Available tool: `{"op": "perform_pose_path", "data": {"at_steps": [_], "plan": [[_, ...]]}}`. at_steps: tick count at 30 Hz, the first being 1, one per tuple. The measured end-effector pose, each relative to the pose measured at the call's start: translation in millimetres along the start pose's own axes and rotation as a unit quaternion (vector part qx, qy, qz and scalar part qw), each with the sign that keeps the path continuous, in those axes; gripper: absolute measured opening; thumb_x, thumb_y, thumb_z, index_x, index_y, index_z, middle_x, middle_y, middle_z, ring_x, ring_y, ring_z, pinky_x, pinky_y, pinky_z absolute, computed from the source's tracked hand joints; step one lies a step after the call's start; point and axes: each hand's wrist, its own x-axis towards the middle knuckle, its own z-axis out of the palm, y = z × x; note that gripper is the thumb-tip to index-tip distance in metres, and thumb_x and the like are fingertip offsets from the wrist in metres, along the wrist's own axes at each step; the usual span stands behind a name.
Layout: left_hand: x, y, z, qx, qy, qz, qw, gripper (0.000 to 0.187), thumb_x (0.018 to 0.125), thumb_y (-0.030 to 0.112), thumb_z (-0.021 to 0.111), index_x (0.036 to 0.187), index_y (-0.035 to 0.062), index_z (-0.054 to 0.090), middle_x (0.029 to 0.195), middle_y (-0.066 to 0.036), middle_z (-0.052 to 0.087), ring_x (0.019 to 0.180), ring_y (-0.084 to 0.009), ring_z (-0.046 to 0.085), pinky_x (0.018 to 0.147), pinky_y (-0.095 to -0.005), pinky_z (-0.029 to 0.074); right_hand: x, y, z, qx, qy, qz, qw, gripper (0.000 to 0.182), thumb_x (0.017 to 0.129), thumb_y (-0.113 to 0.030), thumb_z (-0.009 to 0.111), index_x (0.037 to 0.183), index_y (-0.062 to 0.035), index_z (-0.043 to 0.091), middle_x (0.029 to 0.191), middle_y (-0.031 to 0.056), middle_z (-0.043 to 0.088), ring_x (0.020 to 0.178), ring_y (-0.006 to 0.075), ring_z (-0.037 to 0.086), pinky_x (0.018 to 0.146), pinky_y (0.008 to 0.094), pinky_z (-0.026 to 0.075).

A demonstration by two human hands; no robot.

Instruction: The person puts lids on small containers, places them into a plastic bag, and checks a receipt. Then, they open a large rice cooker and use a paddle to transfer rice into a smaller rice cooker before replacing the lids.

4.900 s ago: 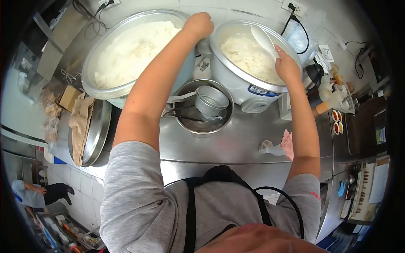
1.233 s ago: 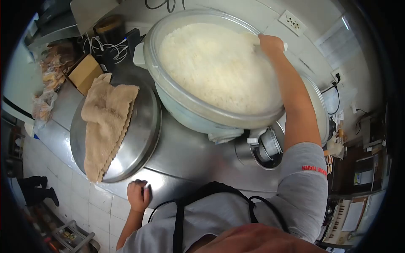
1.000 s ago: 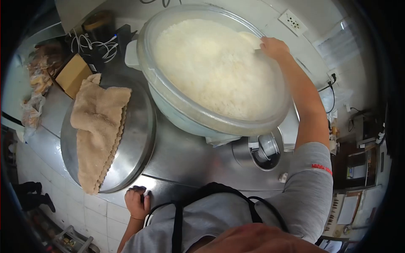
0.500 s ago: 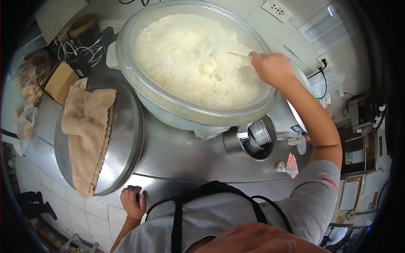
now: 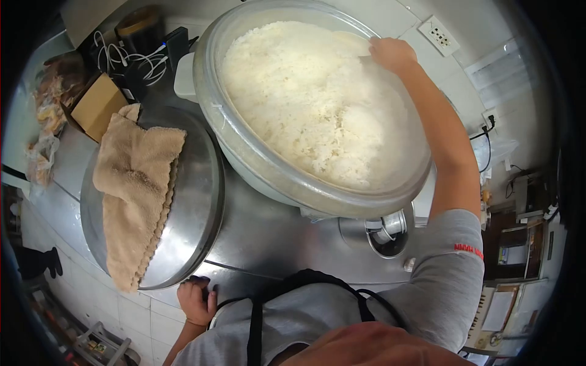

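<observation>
A large pale tub (image 5: 210, 110) with a wide rim holds a mound of cooked white rice (image 5: 299, 91). My right hand (image 5: 392, 53) is closed at the tub's far right rim, around the handle of a rice paddle (image 5: 352, 43), whose pale blade lies against the rice and the inner wall. At the counter's front edge, my left hand (image 5: 196, 300) has curled fingers beside a small dark thing I cannot make out. Just above that hand lies a round steel lid (image 5: 198, 226) with a brown towel (image 5: 135, 183) draped over it.
A steel pot (image 5: 390, 235) with metal ware inside stands below the tub's right end. An open cardboard box (image 5: 101, 108), white cables (image 5: 137, 61) and plastic bags (image 5: 44, 160) occupy the counter's left. A power outlet (image 5: 438, 35) is on the wall behind.
My right hand has moved up toward the tub's far rim with the paddle. The view has shifted, and the rice's right side now looks looser. My left hand stays at the counter edge.
</observation>
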Motion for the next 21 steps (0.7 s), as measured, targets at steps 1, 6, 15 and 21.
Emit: {"op": "perform_pose_path", "data": {"at_steps": [1,6,15,21], "plan": [[0,-2,0,-0.002,-0.001,0.002,1.0,0.021,0.067,0.019,0.054,0.082,0.0051,0.053,0.081,-0.01,0.053,0.072,-0.0264,0.047,0.064,-0.0364,0.033,-7,1,-4,-0.011,0.005,-0.02,1.0,0.025,0.082,-0.021,0.038,0.098,-0.0099,0.053,0.091,0.0085,0.059,0.083,0.0262,0.057,0.069,0.0396,0.046],[4,4,-2,-0.003,0.008,0.02,1.0,0.02,0.068,0.019,0.053,0.082,0.0049,0.052,0.079,-0.009,0.053,0.071,-0.0261,0.046,0.062,-0.0359,0.032,-55,-2,-22,-0.019,0.006,-0.068,0.998,0.021,0.083,-0.02,0.039,0.093,-0.0088,0.053,0.079,0.0095,0.06,0.075,0.0272,0.057,0.063,0.0406,0.046],[0,-5,0,-0.016,-0.028,0.025,0.999,0.021,0.067,0.017,0.052,0.084,0.0044,0.052,0.082,-0.01,0.053,0.073,-0.0269,0.046,0.064,-0.0368,0.032,-119,1,-60,-0.064,0.044,-0.121,0.99,0.017,0.078,-0.014,0.042,0.09,-0.0085,0.052,0.075,0.0112,0.059,0.067,0.0289,0.058,0.055,0.0395,0.046],[-1,-4,-2,-0.025,-0.025,-0.006,0.999,0.022,0.067,0.019,0.053,0.084,0.0057,0.054,0.084,-0.011,0.052,0.076,-0.0277,0.047,0.067,-0.0377,0.033,18,12,-17,-0.067,0.168,-0.041,0.983,0.022,0.084,-0.021,0.038,0.099,-0.0168,0.053,0.084,0.0075,0.061,0.077,0.0266,0.057,0.063,0.0385,0.045]]}}
